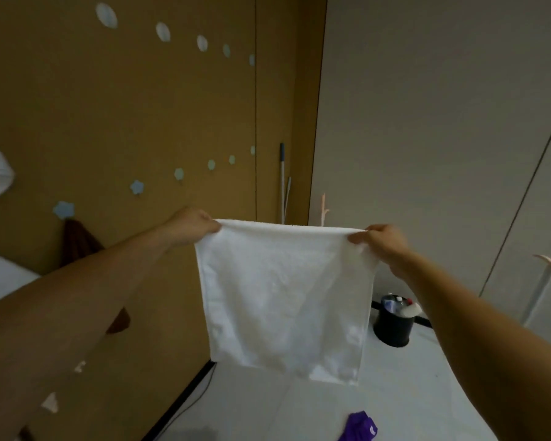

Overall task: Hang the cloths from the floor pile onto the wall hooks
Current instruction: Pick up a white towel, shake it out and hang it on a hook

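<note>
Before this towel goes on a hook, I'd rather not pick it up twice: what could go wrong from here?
1. The left hand and right hand pinch the white cloth by its top corners, spread flat. The star hooks on the brown wall look small, so a flat edge could slip off.
2. The purple cloth lies on the floor close by; a step toward the wall could trample it.

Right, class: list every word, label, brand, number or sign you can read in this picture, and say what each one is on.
No text can be read anywhere in this view.
bottles in the black bin: any labels are too small and blurred to read.
white cloth, purple cloth, wall hooks: no print shows.
</note>
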{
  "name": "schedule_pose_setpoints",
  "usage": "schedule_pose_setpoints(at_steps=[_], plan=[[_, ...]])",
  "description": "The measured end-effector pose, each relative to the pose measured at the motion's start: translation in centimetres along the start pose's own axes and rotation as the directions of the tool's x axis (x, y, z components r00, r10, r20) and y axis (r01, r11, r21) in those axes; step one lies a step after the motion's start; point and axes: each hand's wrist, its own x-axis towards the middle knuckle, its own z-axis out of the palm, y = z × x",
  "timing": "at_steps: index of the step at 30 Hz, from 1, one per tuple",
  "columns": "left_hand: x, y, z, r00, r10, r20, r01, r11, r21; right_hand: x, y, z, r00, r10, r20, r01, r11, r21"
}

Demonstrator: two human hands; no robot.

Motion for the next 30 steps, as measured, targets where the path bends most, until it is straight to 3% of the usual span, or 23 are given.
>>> schedule_pose_setpoints(at_steps=[3,6,8,11,15,19,22,25,28,30], plan=[[0.0,-0.9,-2.8,0.987,0.061,-0.148,-0.041,0.99,0.132,1.3,-3.0,3.1,1.0,-0.018,0.0,0.018,0.996,0.085],[0.2,-2.3,-5.2,0.933,0.145,-0.331,-0.1,0.984,0.149,2.4,-6.5,6.6,0.996,-0.081,-0.044,0.085,0.991,0.101],[0.6,-3.3,-6.9,0.877,0.135,-0.461,-0.103,0.99,0.093,2.8,-8.9,9.1,0.981,-0.175,-0.082,0.184,0.976,0.115],[1.2,-4.3,-9.8,0.809,0.004,-0.588,-0.098,0.987,-0.128,3.0,-12.7,13.0,0.962,-0.236,-0.14,0.265,0.932,0.246],[3.1,-6.0,-13.8,0.777,-0.109,-0.62,-0.151,0.924,-0.35,3.7,-17.5,18.0,0.97,-0.223,-0.101,0.245,0.862,0.444],[5.2,-8.0,-17.5,0.741,-0.072,-0.667,-0.196,0.928,-0.318,4.8,-21.7,22.3,0.938,-0.345,0.007,0.285,0.785,0.55],[6.5,-9.2,-20.0,0.711,0.01,-0.704,-0.301,0.908,-0.291,4.6,-24.2,24.6,0.818,-0.515,0.258,0.372,0.815,0.445],[7.7,-10.5,-22.3,0.687,0.081,-0.722,-0.288,0.943,-0.168,4.7,-26.9,26.9,0.734,-0.546,0.404,0.494,0.837,0.234],[8.3,-11.8,-24.4,0.675,0.056,-0.736,-0.276,0.944,-0.181,5.0,-29.9,29.8,0.755,-0.571,0.322,0.476,0.815,0.329],[8.3,-12.5,-25.9,0.716,0.056,-0.696,-0.264,0.944,-0.197,4.9,-31.8,31.5,0.765,-0.596,0.245,0.462,0.772,0.436]])
